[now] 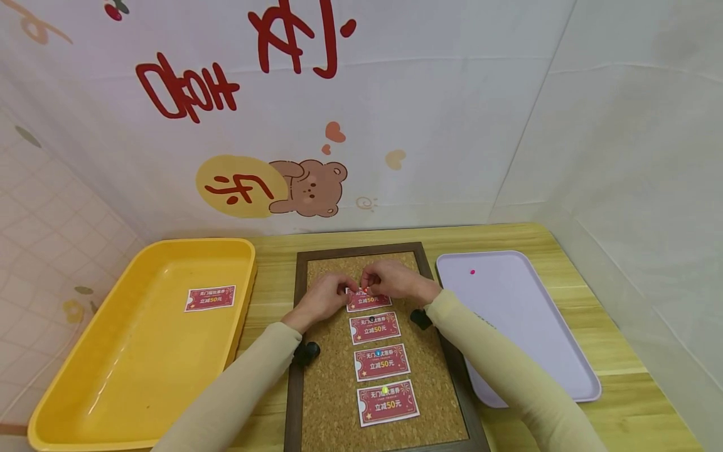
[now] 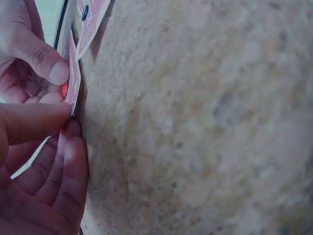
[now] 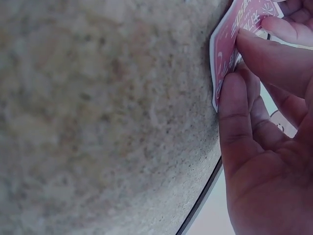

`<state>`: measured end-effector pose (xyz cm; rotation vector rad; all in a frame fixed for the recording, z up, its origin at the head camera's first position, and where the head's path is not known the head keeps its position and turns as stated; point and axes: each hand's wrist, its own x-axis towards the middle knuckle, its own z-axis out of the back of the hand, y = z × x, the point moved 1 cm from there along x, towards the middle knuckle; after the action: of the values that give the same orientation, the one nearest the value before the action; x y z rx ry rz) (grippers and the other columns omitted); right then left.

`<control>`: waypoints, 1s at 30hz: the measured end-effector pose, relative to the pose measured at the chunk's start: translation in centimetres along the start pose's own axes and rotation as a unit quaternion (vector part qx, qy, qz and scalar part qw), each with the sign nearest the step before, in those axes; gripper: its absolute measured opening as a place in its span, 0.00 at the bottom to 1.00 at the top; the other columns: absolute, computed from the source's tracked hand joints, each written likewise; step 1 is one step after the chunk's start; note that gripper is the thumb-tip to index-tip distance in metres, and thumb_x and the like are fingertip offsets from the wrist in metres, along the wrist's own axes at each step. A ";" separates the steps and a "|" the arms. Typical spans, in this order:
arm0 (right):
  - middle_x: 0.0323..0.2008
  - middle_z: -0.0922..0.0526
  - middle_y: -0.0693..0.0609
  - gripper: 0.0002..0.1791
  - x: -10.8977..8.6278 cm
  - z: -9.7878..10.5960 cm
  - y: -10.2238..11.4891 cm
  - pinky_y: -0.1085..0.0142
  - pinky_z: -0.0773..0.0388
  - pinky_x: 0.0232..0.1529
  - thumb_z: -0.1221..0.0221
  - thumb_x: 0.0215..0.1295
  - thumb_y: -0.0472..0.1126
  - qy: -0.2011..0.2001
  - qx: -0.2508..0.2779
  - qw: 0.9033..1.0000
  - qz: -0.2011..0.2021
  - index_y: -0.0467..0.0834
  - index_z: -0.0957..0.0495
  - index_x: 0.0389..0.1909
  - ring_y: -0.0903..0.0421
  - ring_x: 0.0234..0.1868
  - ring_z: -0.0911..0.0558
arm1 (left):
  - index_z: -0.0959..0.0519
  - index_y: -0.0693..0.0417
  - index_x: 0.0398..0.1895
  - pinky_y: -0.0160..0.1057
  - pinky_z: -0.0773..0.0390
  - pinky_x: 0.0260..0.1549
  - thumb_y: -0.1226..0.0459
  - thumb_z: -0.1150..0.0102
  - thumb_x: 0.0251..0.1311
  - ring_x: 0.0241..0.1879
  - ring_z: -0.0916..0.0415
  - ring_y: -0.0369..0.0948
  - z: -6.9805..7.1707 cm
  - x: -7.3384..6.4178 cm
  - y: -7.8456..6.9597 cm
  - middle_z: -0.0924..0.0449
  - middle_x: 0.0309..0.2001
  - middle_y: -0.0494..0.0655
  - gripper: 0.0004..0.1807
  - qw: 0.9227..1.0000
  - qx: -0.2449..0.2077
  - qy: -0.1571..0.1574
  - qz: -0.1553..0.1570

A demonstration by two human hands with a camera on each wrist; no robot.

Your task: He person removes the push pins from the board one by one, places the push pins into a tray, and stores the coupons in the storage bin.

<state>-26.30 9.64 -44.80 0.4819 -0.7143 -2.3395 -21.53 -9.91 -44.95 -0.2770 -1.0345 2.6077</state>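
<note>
The topmost red-and-white coupon [image 1: 369, 304] lies on a framed corkboard [image 1: 327, 389]. My left hand [image 1: 324, 297] pinches its left edge; in the left wrist view the thumb is in front and the fingers are behind the paper. At the coupon's upper middle, my right hand [image 1: 395, 279] has thumb and fingers at a small red pushpin [image 2: 64, 90]. In the right wrist view the coupon [image 3: 226, 54] bends slightly off the cork, and the thumb hides the pin. Below it, three coupons hang in a column with a black pushpin [image 1: 372, 319], a blue pushpin [image 1: 378, 353] and a yellow-green pushpin [image 1: 385, 390].
On the left stands a yellow tray [image 1: 141, 351] with one loose coupon [image 1: 210, 298] inside. A pale purple tray [image 1: 508, 307] on the right holds a pink pushpin [image 1: 472, 272]. A printed curtain [image 1: 452, 125] hangs behind the wooden table [image 1: 615, 351].
</note>
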 end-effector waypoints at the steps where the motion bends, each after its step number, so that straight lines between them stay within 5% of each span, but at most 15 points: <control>1: 0.30 0.18 0.56 0.04 0.0 0.0 0.0 0.67 0.26 0.35 0.36 0.69 0.31 0.001 0.000 1.000 -0.002 0.44 0.17 0.38 0.62 0.30 0.23 | 0.13 0.55 0.43 0.40 0.26 0.36 0.72 0.35 0.65 0.34 0.27 0.40 0.0 0.0 0.0 0.17 0.38 0.45 0.07 1.000 0.000 0.000 0.000; 30: 0.29 0.19 0.57 0.01 0.1 0.1 0.0 0.68 0.28 0.33 0.37 0.70 0.34 0.016 0.003 1.000 -0.005 0.40 0.18 0.38 0.62 0.28 0.25 | 0.13 0.56 0.43 0.42 0.24 0.38 0.72 0.37 0.66 0.35 0.26 0.40 -0.1 0.2 0.3 0.15 0.40 0.46 0.07 1.000 0.013 0.001 -0.009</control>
<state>-26.40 9.62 -44.78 0.5260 -0.7043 -2.3351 -21.76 -10.01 -45.20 -0.2614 -0.9966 2.6019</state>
